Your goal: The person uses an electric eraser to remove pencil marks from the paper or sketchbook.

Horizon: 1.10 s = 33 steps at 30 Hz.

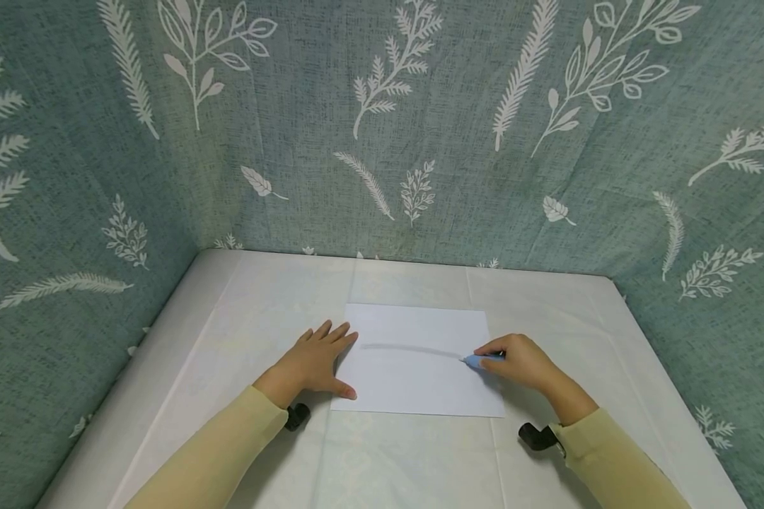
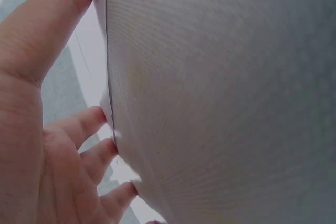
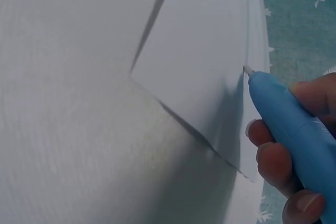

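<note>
A white sheet of paper lies on the white-covered table, with a faint grey, slightly curved line running across its upper half. My left hand rests at the sheet's left edge, fingers spread and thumb extended. In the left wrist view, its fingertips touch along that edge. A thick light blue pen with a narrow pale tip is pinched in the fingers of my right hand. The tip meets the paper near its right side, at the line's right end. In the head view, the fingers cover part of the pen.
The white table cover has visible fold creases and surrounds the paper. Green fabric with white leaf prints rises behind the table and on both sides. Black devices sit at the wrists, by the pale yellow sleeves.
</note>
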Motion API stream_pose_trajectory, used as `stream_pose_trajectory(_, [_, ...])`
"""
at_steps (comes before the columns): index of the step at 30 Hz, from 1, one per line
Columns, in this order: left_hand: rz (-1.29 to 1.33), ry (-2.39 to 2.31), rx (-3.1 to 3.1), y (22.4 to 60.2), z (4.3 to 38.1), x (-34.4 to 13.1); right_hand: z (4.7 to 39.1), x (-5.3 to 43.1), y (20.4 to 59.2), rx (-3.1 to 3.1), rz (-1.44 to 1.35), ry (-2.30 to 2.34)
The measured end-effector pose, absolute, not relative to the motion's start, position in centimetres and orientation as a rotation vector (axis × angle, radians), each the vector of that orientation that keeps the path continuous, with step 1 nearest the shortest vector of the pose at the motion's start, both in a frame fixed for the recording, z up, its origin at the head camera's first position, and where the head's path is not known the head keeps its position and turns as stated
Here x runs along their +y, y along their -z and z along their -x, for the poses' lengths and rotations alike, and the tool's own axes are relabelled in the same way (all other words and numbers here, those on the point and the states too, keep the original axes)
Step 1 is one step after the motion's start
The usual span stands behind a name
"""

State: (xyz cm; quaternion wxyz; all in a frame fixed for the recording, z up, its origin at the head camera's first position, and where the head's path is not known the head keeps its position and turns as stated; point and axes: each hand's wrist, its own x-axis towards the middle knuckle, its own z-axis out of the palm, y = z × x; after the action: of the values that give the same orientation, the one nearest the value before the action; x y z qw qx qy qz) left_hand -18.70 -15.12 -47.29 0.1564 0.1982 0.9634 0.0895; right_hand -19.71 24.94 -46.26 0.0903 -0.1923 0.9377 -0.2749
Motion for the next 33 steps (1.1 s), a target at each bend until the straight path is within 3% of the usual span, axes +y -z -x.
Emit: stream_pose_trajectory(33, [-0.560, -0.252, 2.749, 47.34, 18.68, -15.12, 19.74, 24.72, 46.18, 2.803, 0.525, 0.811])
